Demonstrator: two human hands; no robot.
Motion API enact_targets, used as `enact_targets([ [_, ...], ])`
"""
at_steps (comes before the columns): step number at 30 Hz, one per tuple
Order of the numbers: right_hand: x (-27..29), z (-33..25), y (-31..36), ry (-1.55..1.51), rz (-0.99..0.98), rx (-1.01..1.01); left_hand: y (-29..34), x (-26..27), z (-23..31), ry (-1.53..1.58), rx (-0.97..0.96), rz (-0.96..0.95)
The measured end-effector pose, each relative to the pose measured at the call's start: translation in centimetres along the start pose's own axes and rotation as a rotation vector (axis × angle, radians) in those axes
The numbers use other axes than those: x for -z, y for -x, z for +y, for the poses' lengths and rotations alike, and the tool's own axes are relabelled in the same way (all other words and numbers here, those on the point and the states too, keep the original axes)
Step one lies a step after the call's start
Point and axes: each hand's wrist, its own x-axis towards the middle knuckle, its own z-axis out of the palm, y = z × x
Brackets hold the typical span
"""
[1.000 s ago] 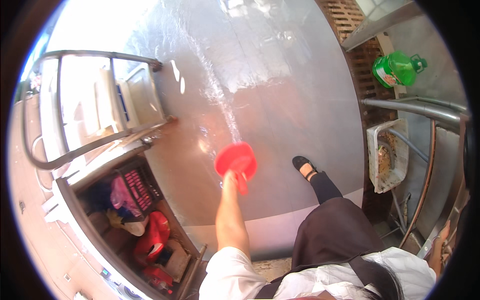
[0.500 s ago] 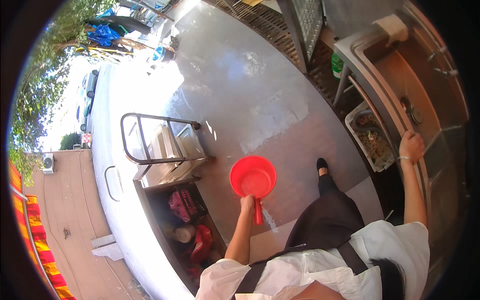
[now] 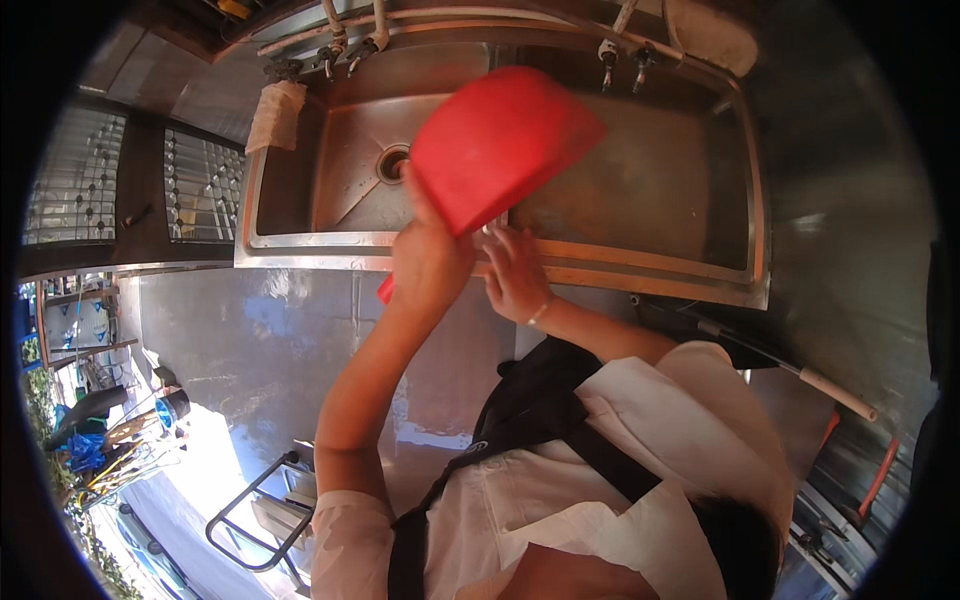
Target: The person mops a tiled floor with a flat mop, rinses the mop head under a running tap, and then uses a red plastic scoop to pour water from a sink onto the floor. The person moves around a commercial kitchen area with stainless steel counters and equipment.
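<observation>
A red plastic dipper is tipped on its side over the steel double sink, its underside toward me. My left hand is closed round its handle, and the handle's end pokes out below the fist. One left finger stretches up along the bowl. Close to the dipper's lower edge, my right hand has its fingers apart, at the sink's front rim; whether they touch the rim or the dipper, I cannot tell. The inside of the dipper is hidden.
Taps stand along the sink's back edge. A pale cloth hangs over the left rim, and a drain sits in the left basin. A pole with a pale handle lies right. Behind me at lower left is a trolley.
My view has turned right to face the sink. My left hand has brought the dipper from above the floor to over the sink and tipped it. My right hand is now beside the dipper.
</observation>
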Motion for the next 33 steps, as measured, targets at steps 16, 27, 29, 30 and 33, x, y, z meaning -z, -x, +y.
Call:
enact_targets([
  [16, 10.5, 14.3, 8.1, 0.207, 0.027, -0.066, -8.5, -29.1, 9.5, 0.239, 0.725, -0.708],
  [27, 9.4, 13.0, 7.9, 0.300, 0.081, -0.103, -6.8, -29.1, 5.2, 0.143, -0.296, -0.800],
  [29, 9.3, 13.1, 8.1, 0.325, 0.067, -0.095, -6.5, -26.0, 5.4, 0.116, -0.342, -0.702],
  [30, 9.4, 13.2, 8.2, 0.344, 0.027, -0.092, -6.3, -24.2, 5.3, 0.111, -0.351, -0.691],
  [33, 9.3, 13.4, 8.4, 0.338, 0.022, -0.030, -5.6, -18.5, 5.0, 0.257, -0.221, -0.720],
])
